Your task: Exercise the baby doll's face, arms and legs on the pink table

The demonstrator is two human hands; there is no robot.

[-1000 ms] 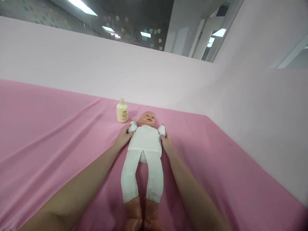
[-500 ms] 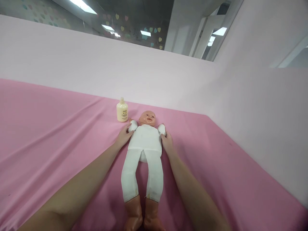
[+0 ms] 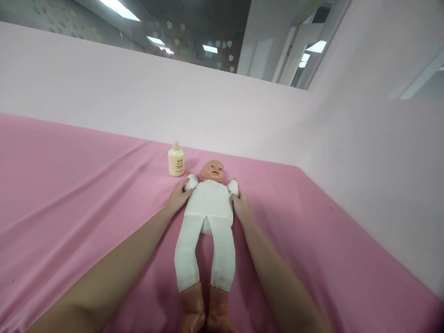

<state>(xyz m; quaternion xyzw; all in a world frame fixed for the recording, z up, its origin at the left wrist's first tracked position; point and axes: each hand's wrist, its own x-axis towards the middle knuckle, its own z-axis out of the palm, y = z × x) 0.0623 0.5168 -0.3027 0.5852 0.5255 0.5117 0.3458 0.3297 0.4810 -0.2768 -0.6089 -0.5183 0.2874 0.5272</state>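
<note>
Doll (image 3: 209, 199) lies face up, mid pink sheet (image 3: 104, 185), bottle (image 3: 176, 163) just L of its head. L hand (image 3: 178, 196) & R hand (image 3: 242, 204): each grip's curled round an arm. Tummy's prob. soft, best to hold; head prob. hard, slippy.

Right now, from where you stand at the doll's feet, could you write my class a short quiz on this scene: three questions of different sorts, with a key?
1. Fill the gap: the left hand and the right hand each grip an ____ of the doll.
2. True or false: the pale-yellow bottle stands upright on the pink cloth.
3. Which part of the doll is nearest the camera wearer?
A) the head
B) the feet
C) the torso

Key: 1. arm; 2. true; 3. B
</note>
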